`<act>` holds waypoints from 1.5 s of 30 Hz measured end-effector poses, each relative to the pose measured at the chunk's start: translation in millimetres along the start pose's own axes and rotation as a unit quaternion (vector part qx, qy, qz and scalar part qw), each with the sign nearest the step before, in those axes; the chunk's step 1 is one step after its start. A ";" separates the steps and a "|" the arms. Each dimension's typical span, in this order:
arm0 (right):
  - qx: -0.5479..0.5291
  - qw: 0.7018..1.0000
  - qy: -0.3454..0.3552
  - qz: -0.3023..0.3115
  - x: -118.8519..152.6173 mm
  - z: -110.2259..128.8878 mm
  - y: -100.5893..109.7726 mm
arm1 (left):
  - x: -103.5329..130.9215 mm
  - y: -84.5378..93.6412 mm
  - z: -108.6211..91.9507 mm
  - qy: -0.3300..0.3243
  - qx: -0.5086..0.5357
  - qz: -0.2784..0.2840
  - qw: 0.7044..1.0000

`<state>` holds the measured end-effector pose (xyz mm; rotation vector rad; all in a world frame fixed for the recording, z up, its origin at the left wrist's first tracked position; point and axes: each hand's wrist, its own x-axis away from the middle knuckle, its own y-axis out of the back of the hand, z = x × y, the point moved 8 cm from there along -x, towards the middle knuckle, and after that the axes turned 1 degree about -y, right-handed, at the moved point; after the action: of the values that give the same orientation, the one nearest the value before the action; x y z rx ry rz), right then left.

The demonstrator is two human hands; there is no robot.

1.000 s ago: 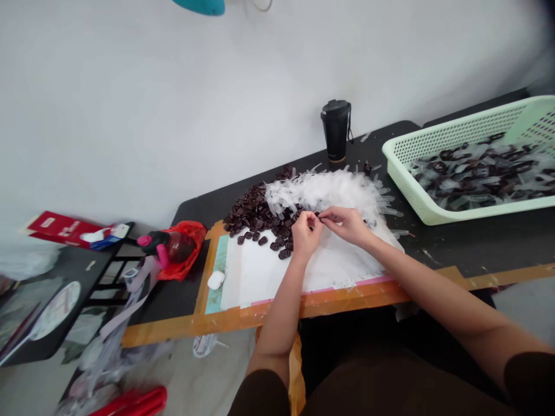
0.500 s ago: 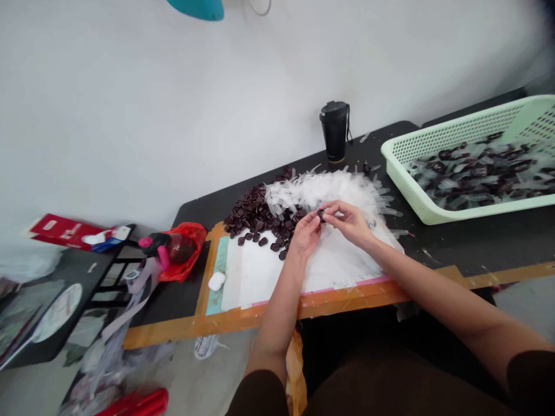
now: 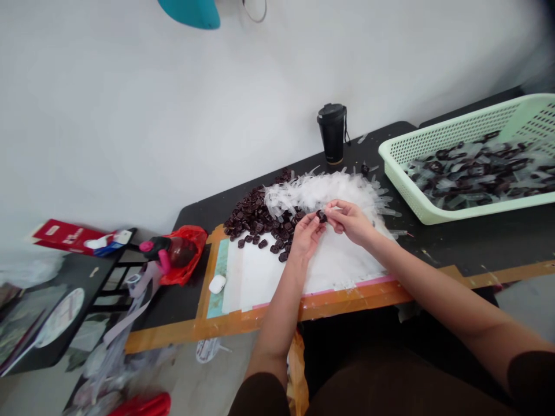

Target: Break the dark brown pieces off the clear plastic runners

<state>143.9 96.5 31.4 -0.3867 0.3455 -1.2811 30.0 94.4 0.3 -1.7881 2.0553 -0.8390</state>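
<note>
Over the white sheet [image 3: 260,283], my two hands meet at one small dark brown piece [image 3: 321,216]. My left hand [image 3: 307,234] grips it between thumb and fingertips. Just right of it, my right hand [image 3: 349,221] is closed in a pinch on what looks like a thin translucent strip at the piece's edge; fingers partly hide it. Behind them lies a heap of translucent white strips [image 3: 325,190]. To the left spreads a pile of similar dark pieces [image 3: 251,214], with several scattered loosely in front.
At right stands a pale green basket [image 3: 433,215] holding dark pieces with translucent strips. A black lidded cup [image 3: 332,136] is at the back. Left are a white case [image 3: 217,283] and a bottle [image 3: 180,252] on a red bag [image 3: 197,240]. Brown tape [image 3: 173,330] edges the table.
My right hand has drawn slightly right, away from my left, uncovering more of the dark piece. My left hand stays nearly in place. The view has shifted a little.
</note>
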 end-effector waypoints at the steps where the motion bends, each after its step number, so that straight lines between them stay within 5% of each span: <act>1: -0.016 1.000 -0.016 0.013 0.4 -1.6 -1.8 | -0.5 0.6 -0.9 -0.006 0.005 -0.001 1.000; 6: -0.058 0.995 -0.076 0.030 2.0 -7.1 -5.1 | -1.7 5.3 -3.4 -0.029 0.005 -0.018 0.999; 21: -0.021 0.999 -0.036 -0.011 0.7 -5.3 -1.6 | -2.1 2.9 -4.6 -0.049 -0.008 -0.003 0.999; 25: -0.018 0.996 -0.091 0.016 0.6 -15.3 -0.6 | -1.7 5.4 -8.8 -0.070 -0.029 -0.026 0.997; 30: -0.046 0.986 -0.157 -0.021 0.7 -25.7 8.2 | -2.0 0.0 -10.1 -0.082 -0.067 0.003 0.994; 45: 0.013 0.993 -0.083 -0.082 2.2 -16.0 10.7 | -3.3 3.6 -9.1 -0.099 -0.110 -0.012 0.989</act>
<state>146.3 95.5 12.2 -0.5029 0.1586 -1.4016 22.6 100.0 4.7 -1.9245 2.0657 -0.4308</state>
